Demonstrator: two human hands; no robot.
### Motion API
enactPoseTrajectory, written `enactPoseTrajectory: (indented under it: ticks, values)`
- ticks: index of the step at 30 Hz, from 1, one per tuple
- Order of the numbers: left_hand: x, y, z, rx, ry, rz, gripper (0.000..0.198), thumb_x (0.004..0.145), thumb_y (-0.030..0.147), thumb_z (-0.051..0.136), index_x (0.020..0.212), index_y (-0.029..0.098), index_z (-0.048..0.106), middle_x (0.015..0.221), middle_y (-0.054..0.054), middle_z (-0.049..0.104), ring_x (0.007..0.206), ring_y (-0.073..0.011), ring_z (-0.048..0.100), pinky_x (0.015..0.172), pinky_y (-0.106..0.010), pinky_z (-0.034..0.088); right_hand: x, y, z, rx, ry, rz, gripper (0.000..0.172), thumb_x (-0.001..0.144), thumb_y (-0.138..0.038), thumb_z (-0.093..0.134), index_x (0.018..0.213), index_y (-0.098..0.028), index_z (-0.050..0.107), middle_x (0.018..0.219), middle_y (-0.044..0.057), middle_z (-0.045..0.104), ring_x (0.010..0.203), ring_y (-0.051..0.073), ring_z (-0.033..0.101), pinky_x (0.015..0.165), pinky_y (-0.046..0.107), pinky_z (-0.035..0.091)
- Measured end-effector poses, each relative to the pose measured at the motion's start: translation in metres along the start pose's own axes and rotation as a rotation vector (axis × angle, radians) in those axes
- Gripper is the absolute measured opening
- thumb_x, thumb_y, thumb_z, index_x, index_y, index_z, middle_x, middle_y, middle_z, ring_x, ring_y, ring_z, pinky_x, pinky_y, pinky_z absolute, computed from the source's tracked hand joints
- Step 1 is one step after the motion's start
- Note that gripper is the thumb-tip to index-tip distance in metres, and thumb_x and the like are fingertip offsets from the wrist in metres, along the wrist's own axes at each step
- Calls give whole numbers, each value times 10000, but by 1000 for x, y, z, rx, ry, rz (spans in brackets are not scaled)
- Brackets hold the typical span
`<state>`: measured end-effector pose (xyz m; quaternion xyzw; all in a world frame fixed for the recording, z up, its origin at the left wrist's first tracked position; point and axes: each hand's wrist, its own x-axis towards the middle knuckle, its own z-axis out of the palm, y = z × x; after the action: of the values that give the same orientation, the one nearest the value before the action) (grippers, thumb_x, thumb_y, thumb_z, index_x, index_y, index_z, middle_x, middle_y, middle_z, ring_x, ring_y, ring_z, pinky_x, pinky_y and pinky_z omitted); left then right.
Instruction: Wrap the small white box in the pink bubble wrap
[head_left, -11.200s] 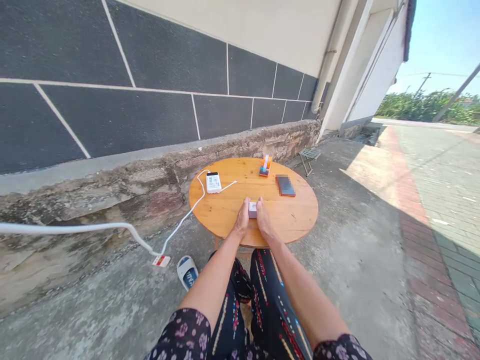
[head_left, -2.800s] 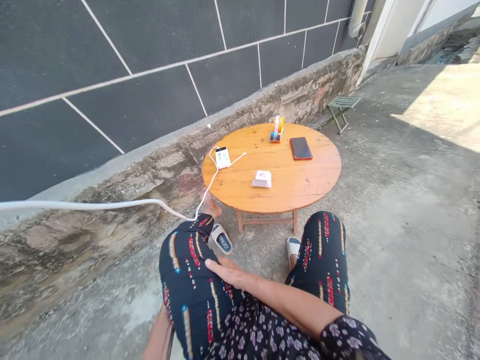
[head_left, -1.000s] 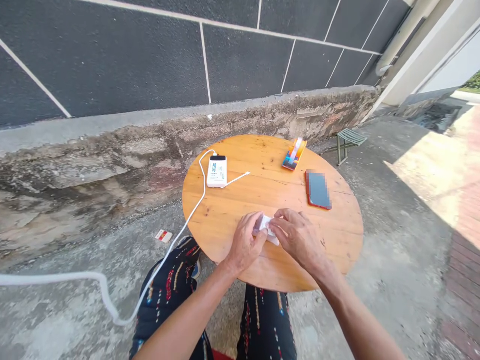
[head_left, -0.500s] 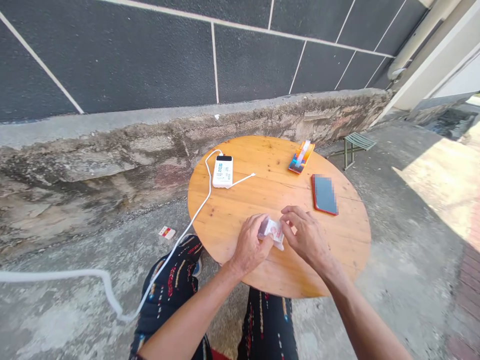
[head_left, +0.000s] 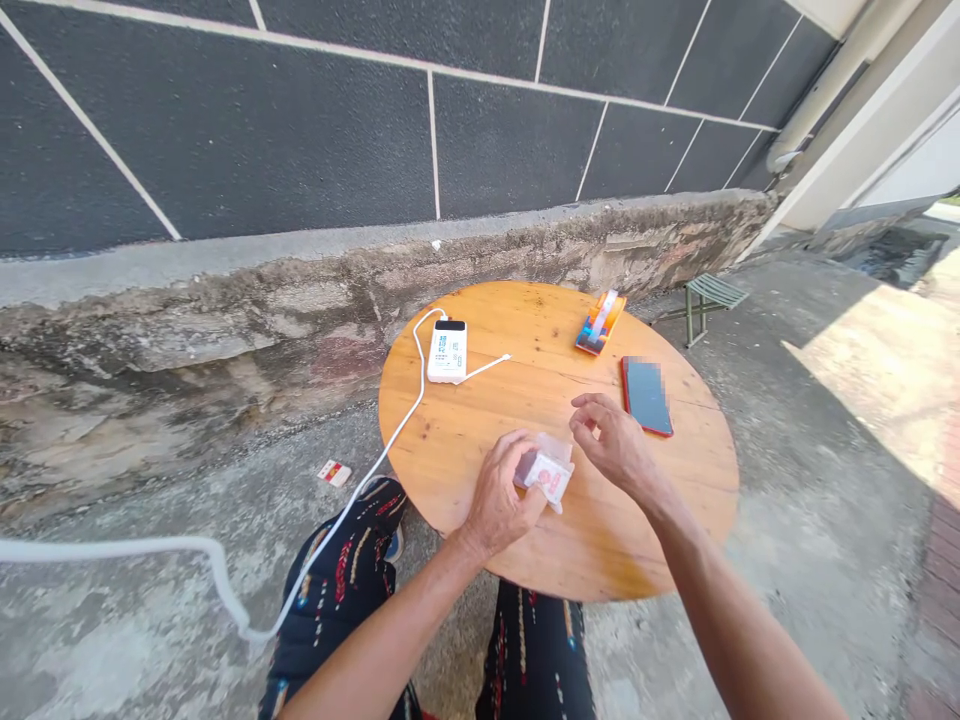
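My left hand (head_left: 506, 490) is closed around a small white packet (head_left: 553, 478) with reddish print, its thumb on the near side and its fingers on the far side. Loose clear plastic (head_left: 553, 447) stands up at the packet's far edge. To the right, my right hand (head_left: 615, 445) hovers over the table apart from the packet. Its fingers are curled, with a gap between thumb and forefinger, and nothing shows in them. Both hands are above the round wooden table (head_left: 517, 400).
At the back left of the table lies a white power bank (head_left: 448, 355) with a white cable (head_left: 405, 425) running off left. An orange tape dispenser (head_left: 600, 325) and a red-edged phone (head_left: 646, 397) are on the right. A folding stool (head_left: 712, 293) stands beyond, near the wall (head_left: 337, 150).
My right hand has drawn away from the packet, slightly up and to the right. The packet has tilted in my left hand, and its clear plastic now stands up more.
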<state>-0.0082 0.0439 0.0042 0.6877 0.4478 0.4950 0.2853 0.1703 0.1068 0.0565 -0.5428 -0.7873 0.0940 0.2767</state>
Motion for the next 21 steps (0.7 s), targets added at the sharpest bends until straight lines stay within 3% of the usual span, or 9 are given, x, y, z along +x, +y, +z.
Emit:
enactPoseTrajectory:
  ticks: [12,17,21]
  values:
    - [-19,4,-1,100,-58,-6,437,680,108,565,1103,178,477,1335,-142,455,1298,-273,372,1054,-445,331,15,22,0,-116,-65,68,141,768,-175,487,694,-167,607,1116,52,618,614,93,554,600,241,398]
    - [-24,8,2,102,-19,18,359,696,121,584,1034,189,483,1303,-126,490,1232,-253,445,1028,-426,368,23,24,1,-139,-78,86,148,772,-174,489,736,-168,633,1124,55,619,621,96,568,616,240,413]
    - [-25,6,4,148,-12,97,476,718,110,566,1173,192,453,1229,-111,531,1176,-239,482,1006,-423,389,33,24,-1,-160,-92,97,157,780,-175,497,757,-167,652,1132,59,619,655,105,583,639,236,425]
